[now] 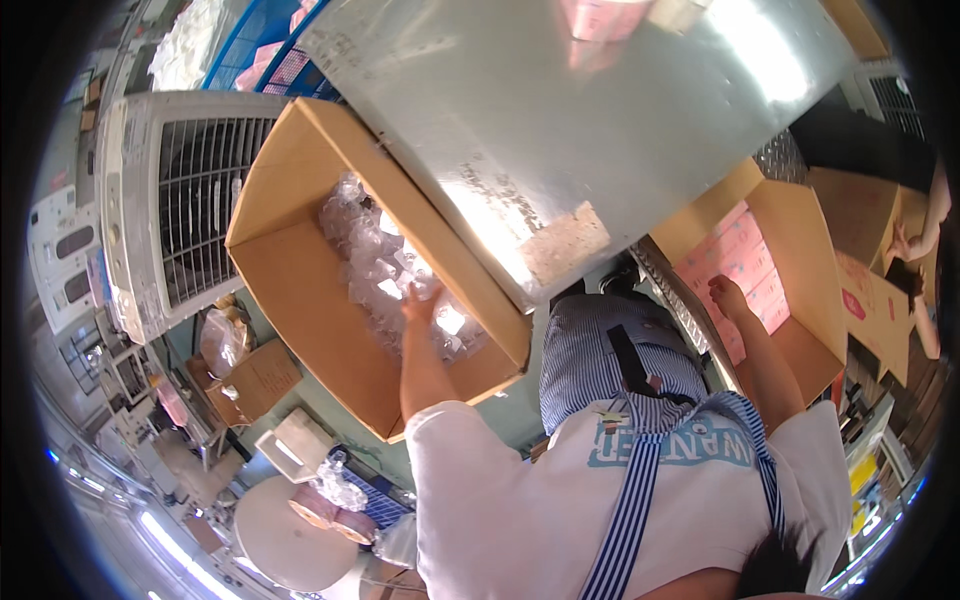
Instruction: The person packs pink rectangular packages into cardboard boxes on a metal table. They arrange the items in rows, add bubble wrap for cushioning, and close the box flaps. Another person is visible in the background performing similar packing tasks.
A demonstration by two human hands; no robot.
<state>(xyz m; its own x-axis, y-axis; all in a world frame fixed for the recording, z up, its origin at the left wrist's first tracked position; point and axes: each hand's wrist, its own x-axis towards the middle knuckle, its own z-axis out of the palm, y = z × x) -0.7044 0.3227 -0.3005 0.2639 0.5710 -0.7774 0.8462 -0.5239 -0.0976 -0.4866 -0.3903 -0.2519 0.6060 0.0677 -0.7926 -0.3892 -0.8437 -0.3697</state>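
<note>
My left hand (422, 304) reaches into a deep cardboard box (315, 300), fingers spread against a heap of small clear plastic pieces (375, 255). Whether a piece is between the fingers is hidden. My right hand (729, 298) is over the near side of another cardboard box (814, 262), which contains pink printed packs (750, 262) in rows. Its fingers are curled, and the palm cannot be seen. Between the boxes, a shiny metal table (600, 127) extends forward, with a worn tan patch (566, 238) at its near corner.
Pink packs (604, 16) stand on the table's far part. A grilled air cooler (202, 210) flanks the left box; blue crates (262, 45) stand beyond. At far right another person's hand (907, 244) is by more cartons (855, 217). A round stool (296, 532) sits behind at left.
</note>
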